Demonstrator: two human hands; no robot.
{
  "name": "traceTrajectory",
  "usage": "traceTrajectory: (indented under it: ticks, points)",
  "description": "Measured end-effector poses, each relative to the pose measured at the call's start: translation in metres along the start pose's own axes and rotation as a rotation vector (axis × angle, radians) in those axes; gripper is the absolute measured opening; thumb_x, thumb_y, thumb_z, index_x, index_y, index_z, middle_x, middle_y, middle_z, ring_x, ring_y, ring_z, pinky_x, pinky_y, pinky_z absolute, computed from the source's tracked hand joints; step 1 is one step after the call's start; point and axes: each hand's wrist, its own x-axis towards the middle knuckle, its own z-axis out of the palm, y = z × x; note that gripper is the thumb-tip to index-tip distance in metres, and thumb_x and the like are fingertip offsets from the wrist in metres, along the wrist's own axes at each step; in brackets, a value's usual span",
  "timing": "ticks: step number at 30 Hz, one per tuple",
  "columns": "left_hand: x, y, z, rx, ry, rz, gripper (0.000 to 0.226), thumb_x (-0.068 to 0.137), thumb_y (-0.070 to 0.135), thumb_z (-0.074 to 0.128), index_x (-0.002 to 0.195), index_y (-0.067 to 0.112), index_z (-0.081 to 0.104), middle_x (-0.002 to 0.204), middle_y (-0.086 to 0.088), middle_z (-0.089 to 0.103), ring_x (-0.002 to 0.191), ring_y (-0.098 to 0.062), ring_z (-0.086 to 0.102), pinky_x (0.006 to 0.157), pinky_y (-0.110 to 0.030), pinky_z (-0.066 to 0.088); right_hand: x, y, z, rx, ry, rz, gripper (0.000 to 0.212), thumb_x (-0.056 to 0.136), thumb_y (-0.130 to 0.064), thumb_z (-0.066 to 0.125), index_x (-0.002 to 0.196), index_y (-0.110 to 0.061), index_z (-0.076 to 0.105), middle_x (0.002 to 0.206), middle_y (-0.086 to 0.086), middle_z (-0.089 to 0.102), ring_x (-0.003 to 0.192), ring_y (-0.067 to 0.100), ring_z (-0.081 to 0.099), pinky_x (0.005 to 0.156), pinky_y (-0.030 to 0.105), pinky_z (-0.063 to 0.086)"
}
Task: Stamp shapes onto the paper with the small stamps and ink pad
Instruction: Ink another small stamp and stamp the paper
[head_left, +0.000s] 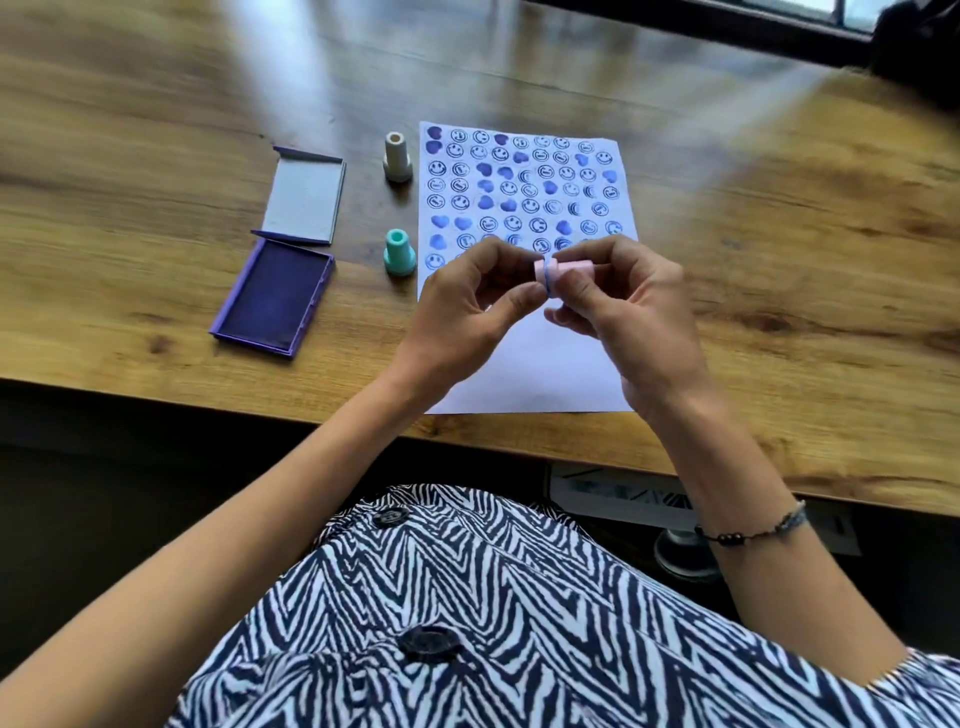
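Note:
A small pink stamp (563, 269) lies sideways in the air above the white paper (530, 364), held between both hands. My right hand (634, 317) pinches its handle end and my left hand (467, 306) grips its base end, where a blue ring shows. Several rows of blue smileys and hearts cover the upper part of the paper. A teal stamp (399, 253) and a cream stamp (397, 157) stand upright just left of the sheet. The purple ink pad (274, 298) lies open at the left, its lid (306, 197) folded back behind it.
The wooden table's near edge (260, 405) runs just below the paper and ink pad. A dark object (919, 47) sits at the far right corner by a window frame. My lap in a zebra-striped garment fills the foreground.

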Motion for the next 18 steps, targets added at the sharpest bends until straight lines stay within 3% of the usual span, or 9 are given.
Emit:
traceTrajectory:
  ticks: [4, 9, 13, 18]
  points:
    - [-0.003, 0.002, -0.003, 0.088, 0.051, 0.030, 0.013, 0.083, 0.005, 0.060, 0.096, 0.002, 0.059, 0.095, -0.011, 0.067, 0.089, -0.022, 0.065, 0.087, -0.045, 0.054, 0.000, 0.003, 0.011, 0.055, 0.019, 0.001, 0.007, 0.079, -0.012, 0.069, 0.081, -0.009, 0.064, 0.071, 0.003, 0.065, 0.066, 0.011, 0.066, 0.063, 0.024, 0.057]
    - [0.007, 0.015, -0.022, 0.383, 0.207, 0.104, 0.017, 0.085, 0.012, 0.059, 0.099, 0.003, 0.062, 0.094, -0.012, 0.069, 0.086, -0.022, 0.066, 0.081, -0.040, 0.054, 0.028, -0.009, 0.037, -0.021, -0.042, -0.036, 0.007, 0.079, -0.012, 0.069, 0.078, -0.012, 0.063, 0.066, 0.001, 0.063, 0.061, 0.010, 0.063, 0.063, 0.026, 0.058]
    - [0.015, 0.021, -0.050, 0.499, 0.502, 0.024, 0.022, 0.086, 0.010, 0.057, 0.107, 0.004, 0.061, 0.106, -0.017, 0.066, 0.096, -0.028, 0.061, 0.088, -0.032, 0.047, 0.080, -0.018, 0.072, -0.475, -0.111, -0.238, 0.011, 0.073, -0.010, 0.067, 0.084, -0.008, 0.064, 0.078, 0.013, 0.071, 0.072, 0.025, 0.066, 0.071, 0.038, 0.055]
    - [0.002, 0.021, -0.073, 0.401, 0.622, -0.063, 0.022, 0.086, 0.006, 0.053, 0.105, 0.005, 0.061, 0.104, -0.014, 0.067, 0.096, -0.027, 0.062, 0.090, -0.041, 0.051, 0.123, -0.014, 0.106, -0.955, -0.233, -0.464, 0.019, 0.077, -0.007, 0.053, 0.095, -0.003, 0.056, 0.097, 0.022, 0.066, 0.090, 0.038, 0.058, 0.073, 0.038, 0.044]
